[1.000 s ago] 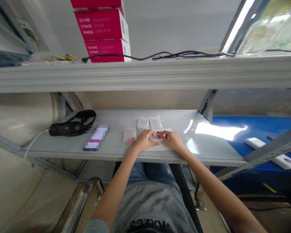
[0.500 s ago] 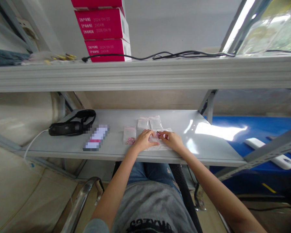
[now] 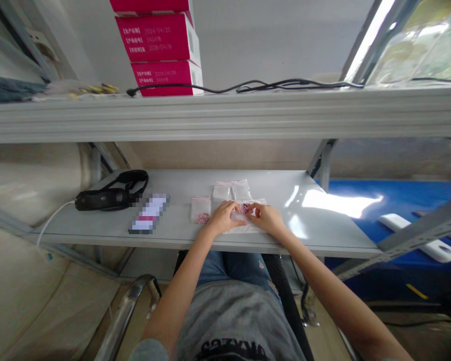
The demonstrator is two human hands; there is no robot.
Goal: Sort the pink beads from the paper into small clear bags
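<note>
Close to the table's front edge, my left hand (image 3: pixel 224 217) curves its thumb and index finger round a small clear plastic bag (image 3: pixel 237 214). Just to its right lie small pink and dark red beads (image 3: pixel 247 207) on a pale sheet (image 3: pixel 262 202). My right hand (image 3: pixel 268 219) has its thumb and fingertips pinched together at the edge of the beads; whatever is between them is too small to make out. A zip bag (image 3: pixel 201 206) with pink beads at its bottom lies left of my left hand. Two flat zip bags (image 3: pixel 231 189) lie behind the hands.
On the table (image 3: pixel 180 180), a phone (image 3: pixel 149 214) and a black strapped device (image 3: pixel 105 198) with a white cable lie to the left. A shelf beam (image 3: pixel 225 118) crosses above, carrying magenta boxes (image 3: pixel 158 40) and black cables (image 3: pixel 285 84). A white device (image 3: pixel 421 238) rests on a blue surface at right.
My right fingertips have shifted very slightly at the beads, and a little more of the pile shows. My left hand and the bags stay where they were.
</note>
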